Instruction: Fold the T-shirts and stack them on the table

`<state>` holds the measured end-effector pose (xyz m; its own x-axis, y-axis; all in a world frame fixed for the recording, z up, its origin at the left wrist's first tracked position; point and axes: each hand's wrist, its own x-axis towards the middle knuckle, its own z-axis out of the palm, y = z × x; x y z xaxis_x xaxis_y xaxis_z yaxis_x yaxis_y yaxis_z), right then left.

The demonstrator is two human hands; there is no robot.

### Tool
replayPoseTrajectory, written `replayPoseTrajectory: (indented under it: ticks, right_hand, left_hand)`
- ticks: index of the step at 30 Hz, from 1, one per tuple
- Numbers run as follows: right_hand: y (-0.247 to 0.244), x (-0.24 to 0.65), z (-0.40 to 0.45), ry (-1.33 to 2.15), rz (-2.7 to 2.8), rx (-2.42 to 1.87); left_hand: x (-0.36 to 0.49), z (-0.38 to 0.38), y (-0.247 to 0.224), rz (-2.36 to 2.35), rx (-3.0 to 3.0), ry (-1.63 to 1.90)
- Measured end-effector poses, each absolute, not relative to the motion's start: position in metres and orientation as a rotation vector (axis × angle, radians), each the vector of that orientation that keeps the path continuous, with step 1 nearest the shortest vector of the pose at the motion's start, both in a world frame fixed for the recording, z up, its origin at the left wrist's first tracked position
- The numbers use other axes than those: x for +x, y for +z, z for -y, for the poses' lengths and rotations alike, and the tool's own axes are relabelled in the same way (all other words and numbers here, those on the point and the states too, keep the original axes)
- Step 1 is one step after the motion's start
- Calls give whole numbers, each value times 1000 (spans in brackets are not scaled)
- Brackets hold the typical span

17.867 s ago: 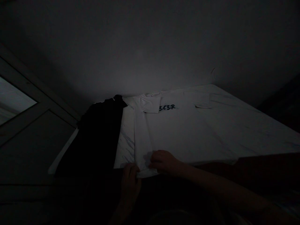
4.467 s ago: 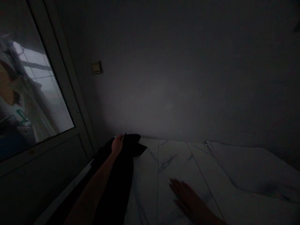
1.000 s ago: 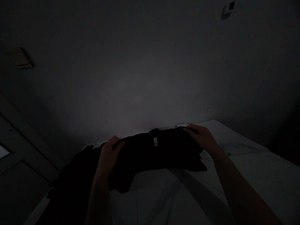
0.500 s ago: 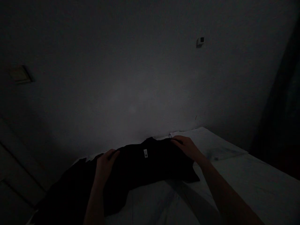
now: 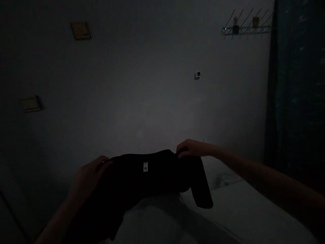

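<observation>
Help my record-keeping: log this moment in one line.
left hand: grips black garment; right hand: grips it; white label: between hands

Wht streaked tbl [image 5: 228, 206] under blk garment [image 5: 154, 179], contact unclear.

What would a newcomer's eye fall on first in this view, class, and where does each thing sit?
Probably the small white label, standing out near the upper edge of the black garment stretched between the left grip and the right grip. After that, perhaps the wire rack high on the wall at upper right.
</observation>
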<state>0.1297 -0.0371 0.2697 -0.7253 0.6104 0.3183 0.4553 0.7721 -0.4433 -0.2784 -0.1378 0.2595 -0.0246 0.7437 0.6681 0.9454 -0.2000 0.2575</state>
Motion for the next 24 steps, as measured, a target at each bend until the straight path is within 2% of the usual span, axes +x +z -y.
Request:
replayPoseTrajectory:
  ticks: [3, 5, 8, 10, 14, 18, 21, 24]
  right_hand:
    - [313, 139, -6, 209, 2423, -904]
    - [347, 136, -24, -22, 2265, -909]
    - [383, 121, -31, -310, 1927, -845]
    - [388, 112, -27, -390, 1835, -899]
    - [374, 111, -17, -439, 1868, -1209]
    - [367, 128, -9, -466, 1821, -1154]
    - [366, 147, 16, -326, 1981, -1106]
    - [360, 176, 63, -31, 2273, -1080]
  left_hand:
    - [-282, 110, 304, 1744, -2117, -583]
    - [-274, 98, 340, 1728, -2005, -427]
    - [-254, 93, 388, 1712, -1587, -593]
    - [-243, 94, 404, 1686, -1333, -768]
    - [-243, 95, 404, 1814, -1437, -634]
    - [-257, 107, 397, 1775, -1467, -564]
    - [-258, 138, 394, 1761, -1591, -553]
    - [-258, 187, 387, 1837, -1832, -498]
